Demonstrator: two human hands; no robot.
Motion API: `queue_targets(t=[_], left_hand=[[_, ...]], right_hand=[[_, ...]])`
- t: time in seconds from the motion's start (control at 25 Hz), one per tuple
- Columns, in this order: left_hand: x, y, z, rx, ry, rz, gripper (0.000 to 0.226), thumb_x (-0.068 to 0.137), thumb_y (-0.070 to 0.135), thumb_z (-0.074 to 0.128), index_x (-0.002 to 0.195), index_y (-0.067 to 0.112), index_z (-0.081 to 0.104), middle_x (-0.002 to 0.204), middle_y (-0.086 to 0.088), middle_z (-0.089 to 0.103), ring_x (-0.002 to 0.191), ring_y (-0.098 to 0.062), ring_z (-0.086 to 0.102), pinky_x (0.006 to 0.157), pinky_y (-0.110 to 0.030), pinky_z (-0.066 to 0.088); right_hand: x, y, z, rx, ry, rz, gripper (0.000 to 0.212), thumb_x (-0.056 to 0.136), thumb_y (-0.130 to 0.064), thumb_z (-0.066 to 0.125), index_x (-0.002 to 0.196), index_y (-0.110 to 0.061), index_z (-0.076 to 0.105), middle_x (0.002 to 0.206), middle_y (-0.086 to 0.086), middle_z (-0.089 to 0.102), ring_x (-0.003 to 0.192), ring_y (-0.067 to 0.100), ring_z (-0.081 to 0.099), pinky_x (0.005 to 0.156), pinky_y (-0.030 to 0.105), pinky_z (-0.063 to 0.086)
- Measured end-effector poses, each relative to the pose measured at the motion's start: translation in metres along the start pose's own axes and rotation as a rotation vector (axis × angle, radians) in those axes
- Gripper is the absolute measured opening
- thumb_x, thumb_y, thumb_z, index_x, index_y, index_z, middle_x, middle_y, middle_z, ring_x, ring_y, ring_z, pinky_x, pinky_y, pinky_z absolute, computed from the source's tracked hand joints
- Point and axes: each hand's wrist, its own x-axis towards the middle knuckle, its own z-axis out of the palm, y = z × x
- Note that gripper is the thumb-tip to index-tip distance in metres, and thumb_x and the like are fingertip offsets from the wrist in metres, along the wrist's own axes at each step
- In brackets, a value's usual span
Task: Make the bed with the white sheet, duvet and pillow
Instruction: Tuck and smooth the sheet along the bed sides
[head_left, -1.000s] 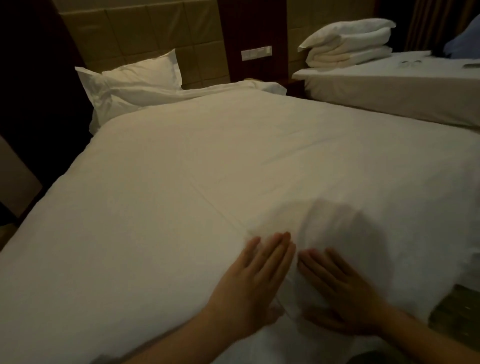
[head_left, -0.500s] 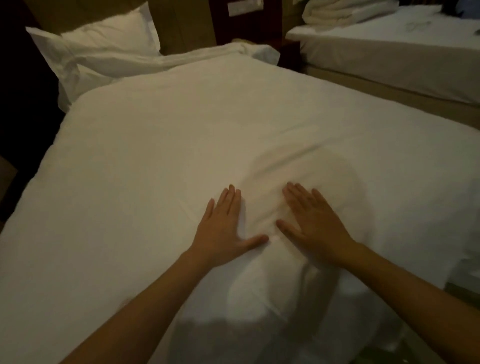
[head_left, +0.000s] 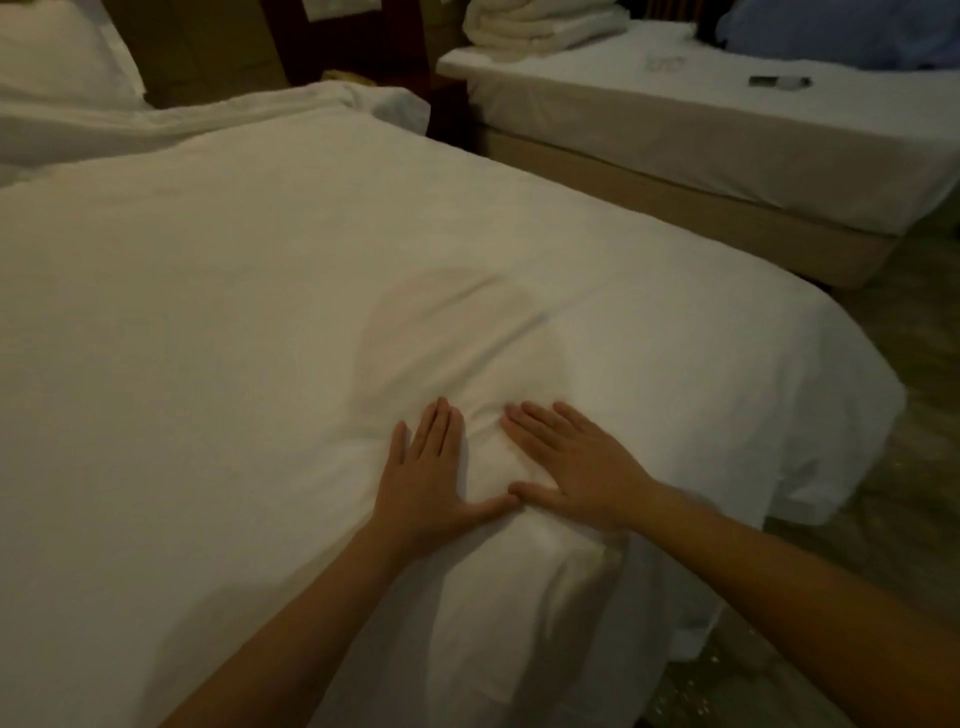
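Palms flatten the soft white fabric duvet (head_left: 260, 338).
Left hand (head_left: 426, 478) and right hand (head_left: 576, 467) lie released, thumbs touching, lower centre, probably pressing out creases; plump white pillow (head_left: 57, 57) upper left.

The broad plain-white cloth duvet (head_left: 260, 312) before me matches the white rectangular pillow (head_left: 62, 57). The next bed's fitted sheet (head_left: 649, 114) is white over a tan upholstered base (head_left: 701, 213), with a blue cushion (head_left: 841, 31). The carpet (head_left: 914, 395) is speckled brown-green.
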Motion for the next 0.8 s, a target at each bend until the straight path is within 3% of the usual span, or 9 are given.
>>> queue_targets(t=[0.08, 0.2, 0.32, 0.44, 0.48, 0.52, 0.56, 0.68, 0.8], left_hand=[[0.018, 0.010, 0.003, -0.014, -0.001, -0.030, 0.142, 0.042, 0.097, -0.012, 0.151, 0.007, -0.003, 0.160, -0.006, -0.008, 0.146, -0.015, -0.013, 0.116, -0.042, -0.009], [0.041, 0.035, 0.005, -0.018, -0.054, -0.072, 0.142, 0.041, 0.098, -0.012, 0.150, 0.008, -0.009, 0.158, -0.005, -0.016, 0.144, -0.012, -0.019, 0.116, -0.041, -0.013], [0.054, 0.046, -0.008, -0.035, -0.071, -0.143, 0.138, 0.042, 0.096, -0.017, 0.151, 0.012, -0.009, 0.157, -0.001, -0.019, 0.141, -0.008, -0.023, 0.116, -0.037, -0.014], [0.045, 0.013, -0.021, 0.009, -0.009, -0.367, 0.139, 0.041, 0.096, -0.021, 0.152, 0.013, -0.005, 0.158, -0.003, -0.015, 0.141, -0.010, -0.020, 0.116, -0.038, -0.009], [0.045, 0.004, -0.023, 0.034, -0.021, -0.443, 0.141, 0.039, 0.096, -0.021, 0.152, 0.011, -0.006, 0.158, -0.004, -0.015, 0.143, -0.013, -0.019, 0.117, -0.040, -0.008], [0.048, 0.002, -0.021, 0.042, -0.058, -0.492, 0.144, 0.037, 0.096, -0.022, 0.151, 0.010, -0.009, 0.158, -0.005, -0.017, 0.144, -0.014, -0.018, 0.117, -0.041, -0.009], [0.059, 0.006, -0.016, 0.037, -0.058, -0.508, 0.145, 0.035, 0.096, -0.023, 0.150, 0.008, -0.010, 0.158, -0.006, -0.017, 0.144, -0.014, -0.018, 0.117, -0.041, -0.010], [0.145, 0.050, 0.001, -0.007, 0.013, -0.418, 0.145, 0.038, 0.096, -0.020, 0.150, 0.006, -0.007, 0.159, -0.008, -0.013, 0.145, -0.015, -0.016, 0.116, -0.042, -0.009], [0.222, 0.096, 0.006, -0.003, 0.014, -0.356, 0.124, 0.066, 0.093, 0.013, 0.150, 0.004, -0.005, 0.159, -0.009, -0.011, 0.145, -0.017, -0.015, 0.116, -0.046, -0.009]], right_hand=[[0.004, 0.037, -0.004, -0.011, -0.038, 0.022, 0.097, 0.075, -0.079, -0.008, 0.152, -0.021, 0.001, 0.154, -0.009, -0.009, 0.145, 0.008, -0.003, 0.113, 0.024, -0.011], [0.003, 0.133, -0.011, 0.001, -0.088, 0.212, 0.121, 0.055, -0.087, -0.025, 0.152, -0.019, 0.000, 0.159, -0.004, -0.005, 0.146, 0.011, -0.001, 0.116, 0.029, -0.002], [-0.007, 0.191, -0.030, 0.006, -0.127, 0.327, 0.111, 0.063, -0.079, -0.020, 0.152, -0.014, 0.000, 0.160, 0.002, -0.004, 0.147, 0.017, -0.001, 0.116, 0.034, -0.001], [0.011, 0.155, -0.024, 0.029, 0.041, 0.030, 0.100, 0.085, -0.070, -0.014, 0.146, -0.003, 0.029, 0.154, 0.010, 0.023, 0.141, 0.025, 0.029, 0.111, 0.035, 0.009], [0.021, 0.135, -0.019, 0.078, 0.065, -0.110, 0.094, 0.087, -0.067, -0.010, 0.147, -0.006, 0.029, 0.154, 0.006, 0.020, 0.142, 0.021, 0.026, 0.111, 0.032, 0.006], [0.026, 0.121, -0.012, 0.130, 0.045, -0.217, 0.092, 0.083, -0.069, -0.009, 0.150, -0.013, 0.019, 0.156, -0.002, 0.007, 0.145, 0.012, 0.011, 0.114, 0.028, -0.001], [0.030, 0.119, -0.007, 0.204, -0.024, -0.226, 0.094, 0.076, -0.073, -0.011, 0.152, -0.020, 0.008, 0.156, -0.008, -0.004, 0.145, 0.005, -0.003, 0.114, 0.024, -0.008], [0.048, 0.199, -0.003, 0.175, 0.040, -0.013, 0.113, 0.060, -0.082, -0.027, 0.152, -0.023, 0.000, 0.159, -0.008, -0.005, 0.145, 0.004, -0.007, 0.113, 0.023, -0.012], [0.048, 0.280, -0.010, 0.037, 0.022, 0.160, 0.104, 0.069, -0.082, -0.016, 0.152, -0.021, -0.002, 0.160, -0.006, -0.004, 0.145, 0.006, -0.006, 0.114, 0.027, -0.009]])
